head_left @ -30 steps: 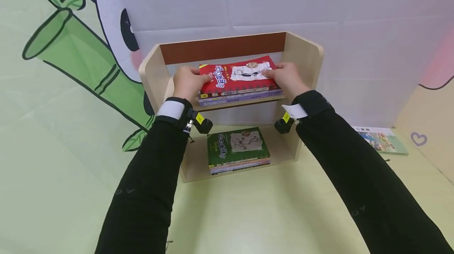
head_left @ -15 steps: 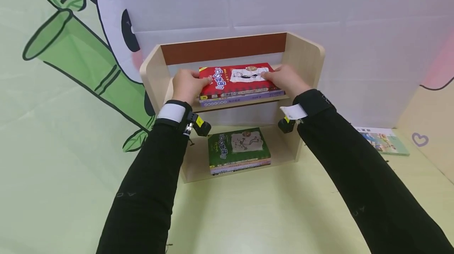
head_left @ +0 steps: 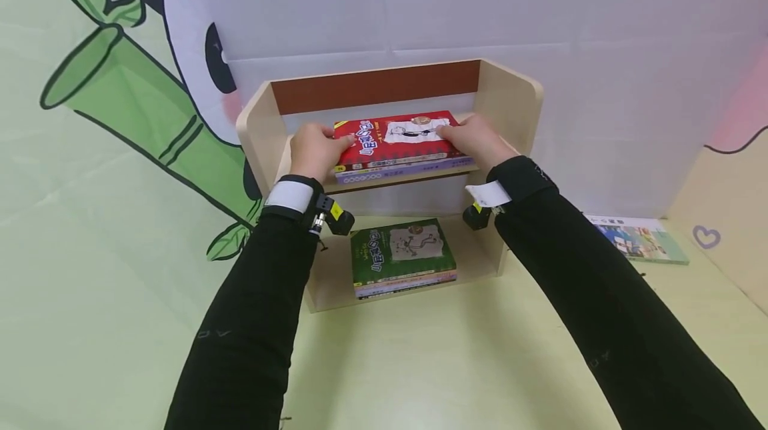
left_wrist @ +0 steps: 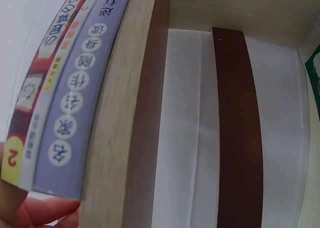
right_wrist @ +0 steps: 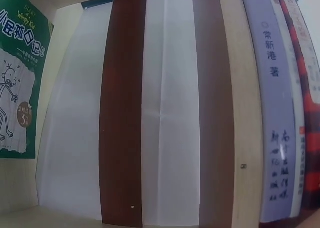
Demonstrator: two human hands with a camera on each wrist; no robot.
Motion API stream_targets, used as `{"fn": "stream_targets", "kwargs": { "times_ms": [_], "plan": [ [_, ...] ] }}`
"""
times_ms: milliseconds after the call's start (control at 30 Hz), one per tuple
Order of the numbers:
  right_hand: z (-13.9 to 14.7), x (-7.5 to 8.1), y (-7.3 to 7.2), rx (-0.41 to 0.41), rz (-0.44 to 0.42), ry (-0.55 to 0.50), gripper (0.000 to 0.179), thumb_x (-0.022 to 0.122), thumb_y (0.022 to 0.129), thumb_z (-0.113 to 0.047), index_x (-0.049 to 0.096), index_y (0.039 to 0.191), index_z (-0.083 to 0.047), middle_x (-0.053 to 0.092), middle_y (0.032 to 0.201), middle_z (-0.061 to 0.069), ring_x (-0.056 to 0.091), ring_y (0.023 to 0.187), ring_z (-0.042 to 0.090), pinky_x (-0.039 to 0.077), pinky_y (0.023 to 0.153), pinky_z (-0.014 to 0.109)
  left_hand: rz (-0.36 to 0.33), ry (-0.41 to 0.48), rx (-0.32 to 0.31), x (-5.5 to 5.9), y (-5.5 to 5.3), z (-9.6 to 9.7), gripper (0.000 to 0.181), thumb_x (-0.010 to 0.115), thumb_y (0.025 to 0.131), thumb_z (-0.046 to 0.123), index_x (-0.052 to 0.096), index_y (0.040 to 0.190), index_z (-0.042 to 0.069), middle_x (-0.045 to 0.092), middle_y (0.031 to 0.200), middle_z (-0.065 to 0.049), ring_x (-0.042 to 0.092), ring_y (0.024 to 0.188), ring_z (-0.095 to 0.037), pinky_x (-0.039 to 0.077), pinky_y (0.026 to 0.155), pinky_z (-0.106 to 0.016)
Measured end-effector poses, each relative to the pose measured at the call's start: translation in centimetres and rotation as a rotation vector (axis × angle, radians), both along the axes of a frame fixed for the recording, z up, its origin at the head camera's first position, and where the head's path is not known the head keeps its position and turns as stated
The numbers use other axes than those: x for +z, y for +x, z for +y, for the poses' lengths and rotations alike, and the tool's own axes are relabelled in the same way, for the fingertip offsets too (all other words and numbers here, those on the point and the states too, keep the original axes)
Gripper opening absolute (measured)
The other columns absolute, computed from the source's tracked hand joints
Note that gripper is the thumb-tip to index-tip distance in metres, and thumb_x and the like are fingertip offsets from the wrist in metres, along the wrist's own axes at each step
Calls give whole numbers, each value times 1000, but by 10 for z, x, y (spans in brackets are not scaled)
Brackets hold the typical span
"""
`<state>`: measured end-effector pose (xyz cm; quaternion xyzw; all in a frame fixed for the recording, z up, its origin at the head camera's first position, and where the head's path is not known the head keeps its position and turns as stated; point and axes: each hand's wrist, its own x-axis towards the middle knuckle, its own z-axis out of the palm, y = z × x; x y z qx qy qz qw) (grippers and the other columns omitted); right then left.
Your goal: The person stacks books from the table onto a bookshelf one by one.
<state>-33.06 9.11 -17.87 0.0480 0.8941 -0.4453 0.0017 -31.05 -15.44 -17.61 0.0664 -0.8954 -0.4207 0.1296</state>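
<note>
A red comic book (head_left: 384,150) lies flat on top of a small stack on the upper shelf. Under it are a thin pale-spined book (left_wrist: 51,100) and a purple book (right_wrist: 277,138), resting on the shelf board. My left hand (head_left: 315,152) grips the left end of the red book, its thumb on the cover; in the left wrist view fingers (left_wrist: 47,211) touch the stack's end. Opposite, my right hand (head_left: 478,141) holds the right end with its thumb over the cover. Its other fingers are mostly hidden.
The two-tier wooden bookshelf (head_left: 510,107) has raised side panels close outside both hands. Below, a green book (head_left: 403,250) tops another stack. At the right a colourful book (head_left: 651,241) lies on the pale table (head_left: 456,357). A printed cloth (head_left: 384,3) hangs behind.
The red book's far edge has come down, so the cover now lies level on the stack. Both hands have lowered slightly with it and keep their hold.
</note>
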Motion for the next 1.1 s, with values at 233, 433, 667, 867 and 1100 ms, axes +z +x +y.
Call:
{"fn": "stream_targets", "kwargs": {
  "times_ms": [233, 433, 667, 867, 1100],
  "plan": [
    [9, -4, 2, 22, 22, -121, 62, 46, 98, -51, 47, 142, -7, 49, 137, 12, 42, 122, 26, 36, 101, 40, 16, 20, -59, -7, -1, -2, 56, 57, 97, 39, 50, 140, 3, 53, 133, -15, 51, 117, -29, 50, 95, -38],
    [27, -6, 14, 74, 92, -231, 59, 44, 101, -44, 40, 148, -10, 45, 143, 12, 38, 127, 27, 34, 107, 43, 101, 3, -99, -4, 8, 5, 56, 55, 98, 37, 46, 143, 7, 51, 138, -14, 48, 123, -30, 49, 97, -43],
    [51, -11, 42, 84, 186, -247, 54, 45, 103, -35, 38, 147, -4, 41, 147, 17, 41, 130, 33, 34, 109, 47, 372, -71, -154, 1, 31, 23, 46, 59, 95, 29, 56, 134, 6, 54, 136, -12, 47, 126, -27, 48, 97, -42],
    [86, -32, 77, 152, 234, -311, 48, 44, 104, -27, 43, 142, 3, 46, 141, 21, 49, 126, 30, 36, 109, 42, 508, -40, -312, -9, 58, 40, 37, 62, 94, 18, 61, 127, 1, 60, 127, -14, 54, 115, -28, 51, 91, -41],
    [126, -70, 96, 170, 186, -273, 54, 42, 104, -35, 39, 143, 3, 45, 143, 17, 53, 120, 17, 40, 106, 35, 451, 15, -516, -47, 79, 39, 24, 63, 94, 13, 67, 115, 1, 67, 113, -12, 61, 94, -25, 53, 81, -36]
  ]
}}
